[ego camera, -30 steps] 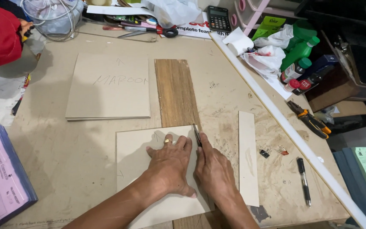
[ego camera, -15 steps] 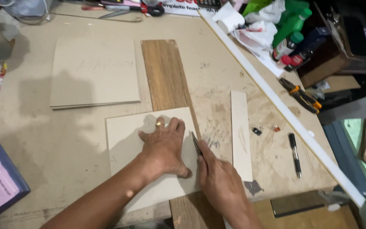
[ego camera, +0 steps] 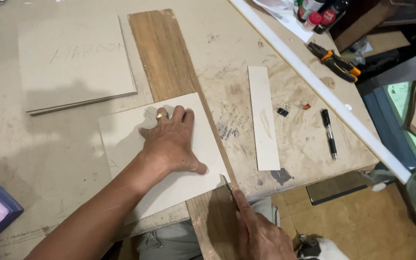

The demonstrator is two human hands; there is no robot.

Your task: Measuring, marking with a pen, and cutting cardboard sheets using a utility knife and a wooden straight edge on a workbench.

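Note:
My left hand, with a gold ring on one finger, lies flat and spread on a pale grey cardboard sheet. The sheet rests partly over a long wooden plank. My right hand grips a utility knife at the sheet's near right corner, the blade touching the sheet's right edge where it lies over the plank. The knife's handle is mostly hidden inside my fist.
A stack of grey boards lies at the far left. A narrow cut strip, small binder clips and a black pen lie to the right. A long white rail runs diagonally. Orange-handled pliers sit beyond it.
My right hand has drawn the knife toward me along the sheet's right edge, down to its near corner. My left hand stays pressed on the sheet. The camera has shifted down and right.

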